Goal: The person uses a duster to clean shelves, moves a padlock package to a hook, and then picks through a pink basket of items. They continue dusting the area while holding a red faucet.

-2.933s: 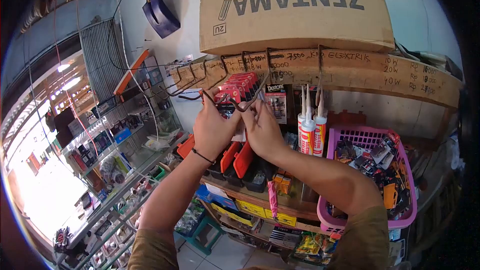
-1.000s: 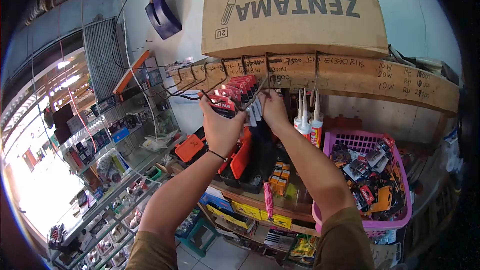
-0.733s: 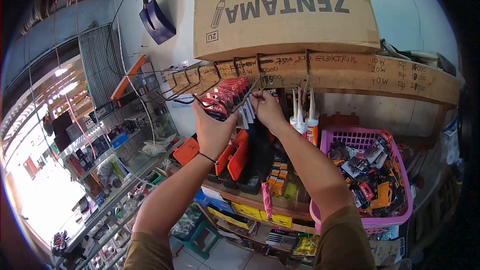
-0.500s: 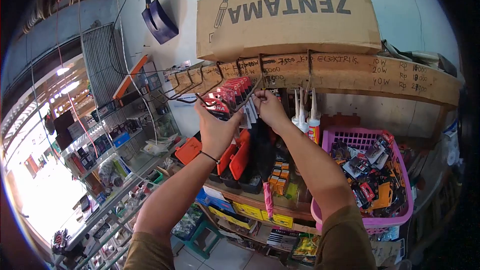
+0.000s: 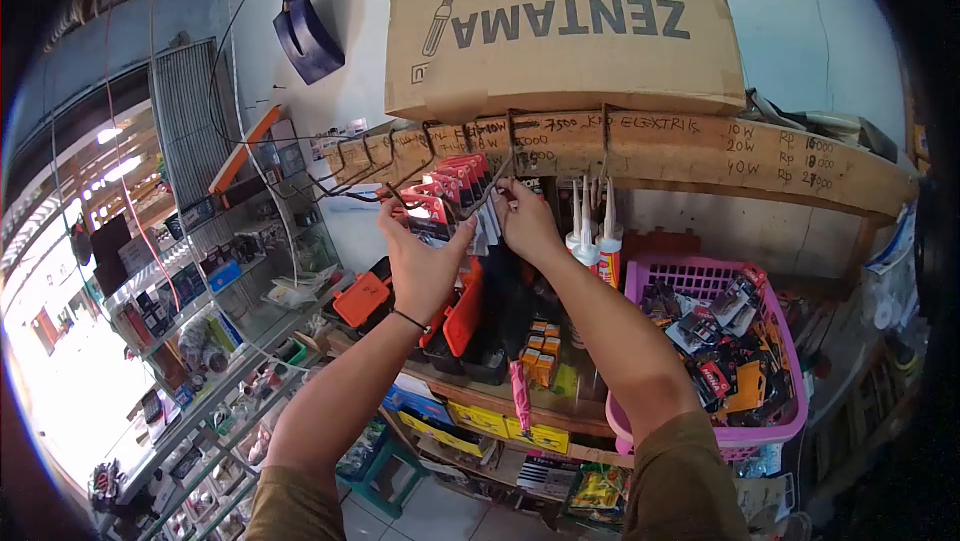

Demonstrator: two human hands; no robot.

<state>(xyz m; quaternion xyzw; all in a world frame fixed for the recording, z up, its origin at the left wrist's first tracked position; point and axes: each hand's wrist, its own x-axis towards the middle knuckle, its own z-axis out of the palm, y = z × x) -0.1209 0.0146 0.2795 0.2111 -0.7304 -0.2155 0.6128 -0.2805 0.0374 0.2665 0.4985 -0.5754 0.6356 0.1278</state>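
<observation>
Several red-and-black carded packs hang in a row on a metal hook below a wooden rail. My left hand is closed around the front packs, its thumb on the near side and fingers on the left edge. On the other side of the row, my right hand has its fingers bent in a pinch by the hook rod and the packs' right edges. What lies between those fingertips is hidden. A black folded umbrella with a pink end hangs below the packs.
A cardboard box rests on top of the rail. Bare hooks jut out at left. Sealant tubes stand behind my right forearm. A pink basket of loose packs is at right, orange-lidded boxes below.
The view has shifted slightly, so the scene sits a little further left. Both hands stay at the hanging packs, with only small finger movement.
</observation>
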